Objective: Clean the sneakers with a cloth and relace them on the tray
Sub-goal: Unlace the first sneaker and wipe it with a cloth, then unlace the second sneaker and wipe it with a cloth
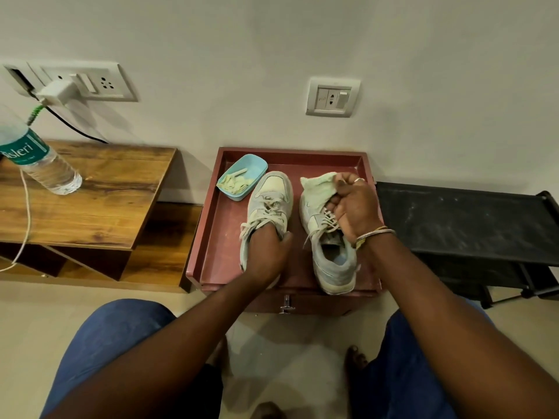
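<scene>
You're facing maroon tray (pixel 223 237), pale grey-white sneakers (pixel 273 192), light green cloth (pixel 317 189), sky-blue dish (pixel 242 172), brown wood-grain table (pixel 90 201), black rack (pixel 453 219).

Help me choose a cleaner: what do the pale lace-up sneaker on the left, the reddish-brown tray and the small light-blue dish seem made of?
Pale lace-up sneaker: likely leather or synthetic, matte, smooth stitched panels. Reddish-brown tray: probably painted wood, dull, scuffed whitish. Small light-blue dish: plastic by its smooth moulded rim.

Head-worn camera looks steeply down, close over the tray (pixel 208 237).
</scene>
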